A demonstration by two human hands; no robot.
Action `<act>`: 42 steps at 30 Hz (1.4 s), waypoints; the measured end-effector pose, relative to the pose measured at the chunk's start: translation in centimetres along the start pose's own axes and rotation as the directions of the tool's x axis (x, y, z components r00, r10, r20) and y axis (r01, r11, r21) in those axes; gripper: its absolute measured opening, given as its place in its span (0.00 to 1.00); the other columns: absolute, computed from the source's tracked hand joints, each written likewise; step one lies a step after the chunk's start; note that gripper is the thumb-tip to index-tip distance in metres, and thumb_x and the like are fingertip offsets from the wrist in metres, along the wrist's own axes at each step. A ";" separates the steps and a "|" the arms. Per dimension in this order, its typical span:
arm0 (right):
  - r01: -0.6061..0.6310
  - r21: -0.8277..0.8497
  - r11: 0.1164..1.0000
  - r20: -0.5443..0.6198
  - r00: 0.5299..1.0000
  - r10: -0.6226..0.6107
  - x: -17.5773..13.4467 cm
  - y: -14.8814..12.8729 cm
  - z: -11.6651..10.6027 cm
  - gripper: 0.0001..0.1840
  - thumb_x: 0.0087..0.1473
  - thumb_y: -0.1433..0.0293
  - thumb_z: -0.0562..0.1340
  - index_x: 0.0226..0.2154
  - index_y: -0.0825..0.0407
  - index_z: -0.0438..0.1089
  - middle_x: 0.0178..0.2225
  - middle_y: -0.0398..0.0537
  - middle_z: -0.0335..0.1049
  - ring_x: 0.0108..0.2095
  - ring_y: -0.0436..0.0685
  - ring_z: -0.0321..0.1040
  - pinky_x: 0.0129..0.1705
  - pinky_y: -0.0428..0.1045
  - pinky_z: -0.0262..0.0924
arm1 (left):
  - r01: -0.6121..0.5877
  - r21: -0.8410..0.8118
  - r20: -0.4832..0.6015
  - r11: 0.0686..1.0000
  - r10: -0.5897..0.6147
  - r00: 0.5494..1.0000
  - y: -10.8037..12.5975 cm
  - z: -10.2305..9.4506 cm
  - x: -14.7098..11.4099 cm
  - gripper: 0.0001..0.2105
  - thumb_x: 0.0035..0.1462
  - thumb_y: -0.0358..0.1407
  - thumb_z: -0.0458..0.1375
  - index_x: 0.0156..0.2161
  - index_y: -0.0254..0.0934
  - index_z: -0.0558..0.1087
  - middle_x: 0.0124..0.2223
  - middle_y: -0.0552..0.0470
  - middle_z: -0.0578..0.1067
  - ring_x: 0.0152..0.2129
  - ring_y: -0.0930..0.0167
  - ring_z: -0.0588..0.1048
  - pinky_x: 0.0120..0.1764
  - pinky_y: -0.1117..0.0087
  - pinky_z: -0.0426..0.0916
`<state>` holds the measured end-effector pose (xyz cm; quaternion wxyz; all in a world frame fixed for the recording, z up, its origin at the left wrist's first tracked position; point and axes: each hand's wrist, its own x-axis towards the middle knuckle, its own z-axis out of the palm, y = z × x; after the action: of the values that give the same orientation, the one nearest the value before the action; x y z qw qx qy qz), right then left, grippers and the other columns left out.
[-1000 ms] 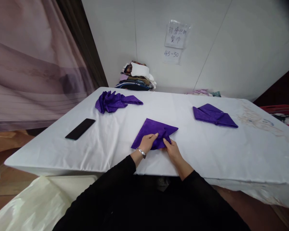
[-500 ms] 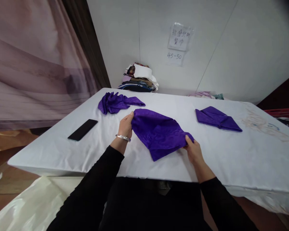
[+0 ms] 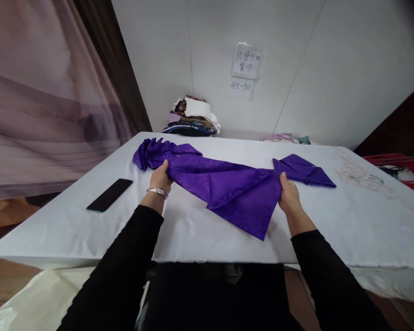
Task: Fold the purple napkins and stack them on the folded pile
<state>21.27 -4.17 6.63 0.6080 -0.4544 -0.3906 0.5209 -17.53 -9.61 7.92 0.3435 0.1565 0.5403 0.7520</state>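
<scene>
A purple napkin (image 3: 227, 186) is stretched between my two hands above the table, its top edge nearly straight and a loose corner hanging down toward me. My left hand (image 3: 161, 178) pinches its left corner; a silver bracelet circles that wrist. At the other end my right hand (image 3: 290, 194) grips the upper right corner between thumb and fingers. Behind my left hand lies a crumpled purple napkin (image 3: 152, 152), partly covered by the held one. Beyond my right hand rests a flat, folded purple napkin (image 3: 305, 171).
A white cloth covers the table (image 3: 193, 234). A black flat rectangular object (image 3: 109, 195) lies at its left. Against the wall sits a pile of folded clothes (image 3: 193, 117), under handwritten paper signs (image 3: 245, 64). A red basket (image 3: 400, 168) stands beyond the right edge.
My hands have moved apart, pulling the napkin wider and tauter. Its hanging corner has shifted to the right. The camera view has shifted slightly.
</scene>
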 end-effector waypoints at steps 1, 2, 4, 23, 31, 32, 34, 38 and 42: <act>0.001 0.000 1.000 0.003 1.000 -0.001 0.3 0.1 -0.2 0.26 0.40 0.46 0.66 0.24 0.52 0.66 0.20 0.41 0.68 0.22 0.50 0.65 0.25 0.47 0.63 | 0.008 0.110 -0.044 0.994 -0.003 0.999 -0.4 -0.8 0.8 0.10 0.53 0.40 0.59 0.27 0.36 0.66 0.24 0.56 0.69 0.22 0.75 0.69 0.30 0.70 0.69; -0.003 -0.003 1.000 0.012 1.000 0.003 0.7 0.3 -0.4 0.26 0.40 0.46 0.66 0.25 0.52 0.66 0.21 0.41 0.68 0.22 0.50 0.65 0.26 0.47 0.63 | 0.019 0.218 -0.081 0.976 -0.001 0.997 -0.8 -1.6 1.4 0.10 0.54 0.39 0.58 0.26 0.36 0.65 0.23 0.56 0.68 0.22 0.74 0.69 0.31 0.69 0.69; -0.020 -0.039 0.999 0.039 0.999 0.022 1.2 0.9 -0.9 0.25 0.39 0.47 0.66 0.24 0.53 0.67 0.20 0.39 0.68 0.21 0.49 0.64 0.24 0.46 0.62 | 0.031 0.376 -0.117 0.926 0.014 0.993 -1.6 -3.1 1.9 0.10 0.53 0.37 0.58 0.24 0.37 0.65 0.21 0.55 0.67 0.23 0.71 0.70 0.32 0.66 0.69; 0.437 -0.785 0.439 0.386 0.899 -0.205 -0.2 8.1 -3.9 0.28 0.48 0.55 0.60 0.49 0.54 0.68 0.48 0.57 0.69 0.50 0.65 0.63 0.52 0.60 0.56 | -0.893 0.440 0.897 0.088 -0.005 0.442 -9.9 4.3 -8.3 0.23 0.56 0.48 0.55 0.54 0.40 0.67 0.60 0.43 0.64 0.57 0.59 0.60 0.58 0.52 0.48; 0.414 -0.839 0.354 0.377 0.910 -0.172 1.3 8.0 -4.0 0.19 0.51 0.64 0.55 0.44 0.53 0.71 0.41 0.54 0.73 0.42 0.63 0.68 0.45 0.57 0.60 | -0.947 0.314 0.944 0.073 -0.129 0.303 -10.1 4.2 -11.5 0.34 0.45 0.54 0.61 0.54 0.33 0.67 0.42 0.42 0.75 0.40 0.59 0.71 0.49 0.56 0.57; 0.391 -0.848 0.357 0.358 0.921 -0.157 1.6 7.8 -4.0 0.18 0.51 0.65 0.55 0.43 0.53 0.72 0.40 0.54 0.74 0.41 0.63 0.68 0.44 0.56 0.60 | -0.949 0.303 0.947 0.090 -0.140 0.290 -10.0 4.0 -11.8 0.33 0.46 0.52 0.62 0.53 0.34 0.68 0.40 0.43 0.75 0.39 0.60 0.72 0.48 0.57 0.57; 0.356 -0.864 0.355 0.324 0.934 -0.148 2.0 7.3 -4.0 0.18 0.51 0.66 0.54 0.43 0.52 0.72 0.40 0.54 0.74 0.40 0.63 0.69 0.44 0.57 0.61 | -0.945 0.292 0.949 0.147 -0.170 0.267 -9.6 3.3 -12.5 0.24 0.49 0.45 0.62 0.49 0.36 0.70 0.37 0.47 0.76 0.36 0.63 0.73 0.46 0.60 0.58; 0.494 -0.835 0.244 0.421 0.857 -0.296 1.6 6.2 -3.4 0.30 0.48 0.70 0.57 0.55 0.54 0.62 0.53 0.57 0.65 0.54 0.66 0.59 0.54 0.61 0.54 | -0.925 0.298 0.948 0.235 -0.188 0.258 -7.7 1.0 -13.9 0.05 0.54 0.37 0.57 0.30 0.39 0.71 0.28 0.52 0.73 0.29 0.68 0.72 0.38 0.67 0.62; 0.732 -0.648 0.209 0.705 0.681 -0.199 -0.2 5.9 -1.4 0.39 0.45 0.76 0.56 0.62 0.50 0.53 0.64 0.51 0.49 0.64 0.64 0.40 0.60 0.64 0.44 | -0.893 0.285 0.958 0.348 -0.077 0.276 -3.9 -1.6 -14.6 0.07 0.57 0.38 0.54 0.29 0.40 0.70 0.29 0.53 0.71 0.28 0.70 0.71 0.34 0.71 0.63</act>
<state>20.89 -4.32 0.57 0.2701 -0.4153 -0.8638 0.0917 -6.74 -20.08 5.72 0.1838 0.8194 0.4789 0.2558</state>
